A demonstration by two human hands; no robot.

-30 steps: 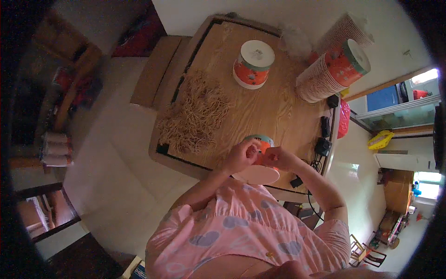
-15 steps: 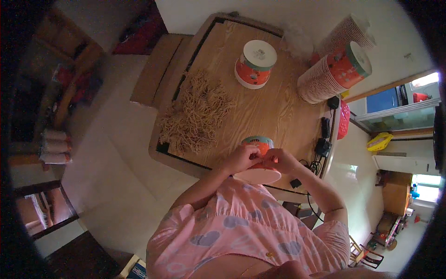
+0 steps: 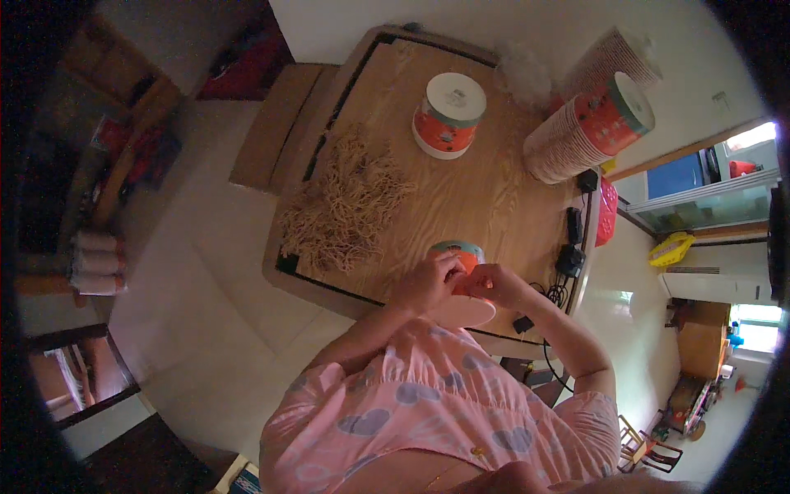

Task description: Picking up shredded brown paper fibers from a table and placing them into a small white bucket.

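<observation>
Left hand (image 3: 429, 282) and right hand (image 3: 499, 283): both at orange tub (image 3: 466, 313) | fingers: bent, whether grasping I cannot tell | twine heap (image 3: 350, 206): beyond tub, to left

Smooth paper-like bucket (image 3: 462, 313), rough fibrous cords (image 3: 346, 206), wood-grain tabletop (image 3: 461, 198)

Dim at left; light from right-hand window (image 3: 761, 317); glare on floor (image 3: 623, 303); edges bent
</observation>
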